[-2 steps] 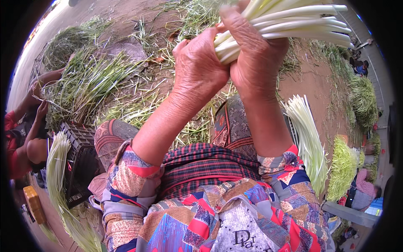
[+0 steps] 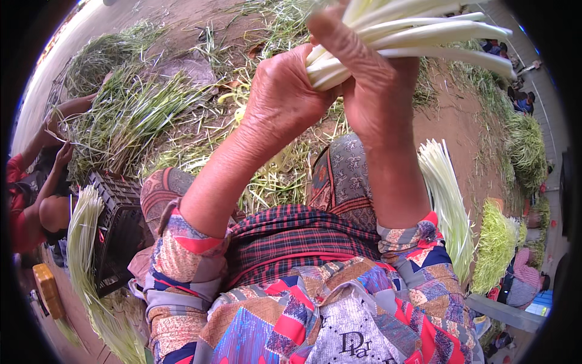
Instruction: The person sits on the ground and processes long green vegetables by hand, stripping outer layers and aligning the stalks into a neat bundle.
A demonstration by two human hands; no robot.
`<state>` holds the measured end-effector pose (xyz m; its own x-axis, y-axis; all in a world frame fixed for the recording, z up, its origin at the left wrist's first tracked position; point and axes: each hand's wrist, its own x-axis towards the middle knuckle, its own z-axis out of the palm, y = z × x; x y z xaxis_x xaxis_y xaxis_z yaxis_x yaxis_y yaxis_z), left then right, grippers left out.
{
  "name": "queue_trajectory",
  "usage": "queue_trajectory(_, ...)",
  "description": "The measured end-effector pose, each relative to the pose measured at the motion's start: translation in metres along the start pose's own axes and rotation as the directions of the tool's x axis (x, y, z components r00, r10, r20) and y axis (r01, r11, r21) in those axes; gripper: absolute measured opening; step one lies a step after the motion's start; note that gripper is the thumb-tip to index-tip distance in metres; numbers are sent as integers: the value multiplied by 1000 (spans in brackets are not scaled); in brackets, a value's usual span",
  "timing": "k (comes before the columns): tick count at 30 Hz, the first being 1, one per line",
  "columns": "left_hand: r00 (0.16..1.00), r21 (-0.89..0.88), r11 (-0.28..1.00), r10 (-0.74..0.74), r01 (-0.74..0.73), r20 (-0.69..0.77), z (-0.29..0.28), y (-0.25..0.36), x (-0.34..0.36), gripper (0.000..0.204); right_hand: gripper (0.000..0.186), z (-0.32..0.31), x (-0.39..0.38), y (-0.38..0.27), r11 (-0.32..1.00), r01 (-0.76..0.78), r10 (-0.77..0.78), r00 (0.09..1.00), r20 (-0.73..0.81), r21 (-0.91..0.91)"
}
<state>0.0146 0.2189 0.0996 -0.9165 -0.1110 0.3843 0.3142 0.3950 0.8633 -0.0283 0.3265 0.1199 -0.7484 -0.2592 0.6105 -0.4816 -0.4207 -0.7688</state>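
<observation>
A bunch of long white-to-pale-green stalks is held up in front of me at the top of the view, its cut-looking ends fanned to the right. My left hand is closed round its lower left end, the fingertips hidden behind. Against the bunch, my right hand grips from the right, with the thumb lifted across the stalks and slightly blurred. Pale yellow-green scraps show just left of my left wrist, above the littered ground.
More pale stalks lie to my right, and others droop by a black crate at left. Beyond the crate a person in red handles green leaves. Yellow-green heaps and people sit far right.
My right thumb has shifted left over the bunch, and the stalk ends have spread wider apart. Yellow-green scraps have appeared left of my left wrist.
</observation>
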Motion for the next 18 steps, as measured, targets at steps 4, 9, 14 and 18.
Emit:
queue_trajectory(4,883,-68,984,-115,163,455,-37,5,0,35,88,-14,8,-10,991,-107,60,882,467,75)
queue_trajectory(9,672,-369,835,-1,408,741,-29,3,-4,52,76,-15,7,-8,910,-321,110,798,592,263)
queue_trajectory(14,628,-610,241,3,755,778,-30,-30,-22,63,21,-37,30,-37,569,-400,179,913,366,719)
queue_trajectory(18,908,-634,683,-106,362,404,-22,-47,-72,66,5,-81,65,-57,647,-145,205,979,13,748)
